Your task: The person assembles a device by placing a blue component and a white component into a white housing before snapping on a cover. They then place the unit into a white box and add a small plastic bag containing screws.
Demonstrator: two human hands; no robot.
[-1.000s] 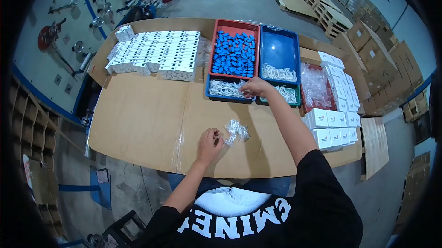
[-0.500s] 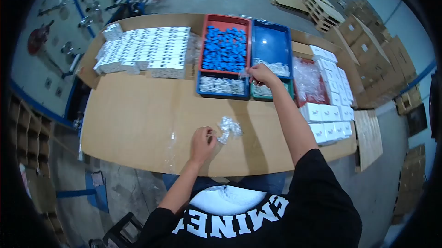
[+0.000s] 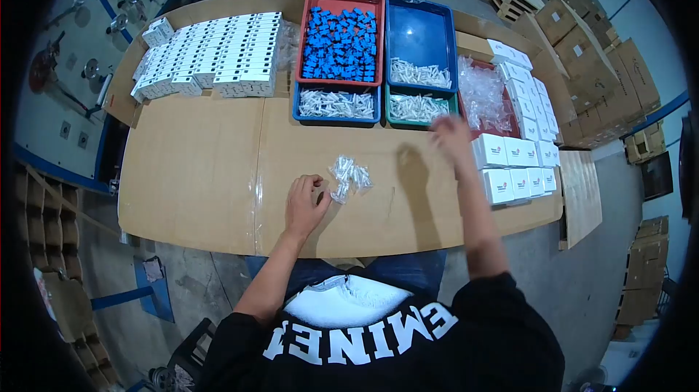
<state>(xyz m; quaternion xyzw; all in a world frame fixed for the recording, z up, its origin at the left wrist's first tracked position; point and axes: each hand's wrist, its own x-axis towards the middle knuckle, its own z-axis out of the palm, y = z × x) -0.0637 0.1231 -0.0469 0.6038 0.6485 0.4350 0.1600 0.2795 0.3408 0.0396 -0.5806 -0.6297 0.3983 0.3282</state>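
A small heap of clear bags with white pieces inside (image 3: 351,176) lies on the cardboard-covered table. Just left of it rests my left hand (image 3: 303,206), its fingers loosely curved with a gap to the thumb and nothing visible between them. My right hand (image 3: 451,141) is smeared by motion above the table, in front of the green bin (image 3: 424,125) and beside the white boxes. Whether it holds anything cannot be made out. White pieces fill part of the green bin and of the small blue bin (image 3: 336,123) to its left.
Behind stand a red tray (image 3: 308,42) of blue parts and a larger blue tray (image 3: 420,28) with white pieces at its front. Rows of white boxes (image 3: 211,53) stand at left. At right are clear plastic bags (image 3: 482,97) in a red tray and stacked white boxes (image 3: 510,170).
My right hand has left the trays, moving right and toward me. My left hand stays beside the bag heap, its fingers a little more apart. The whole view has shifted slightly.
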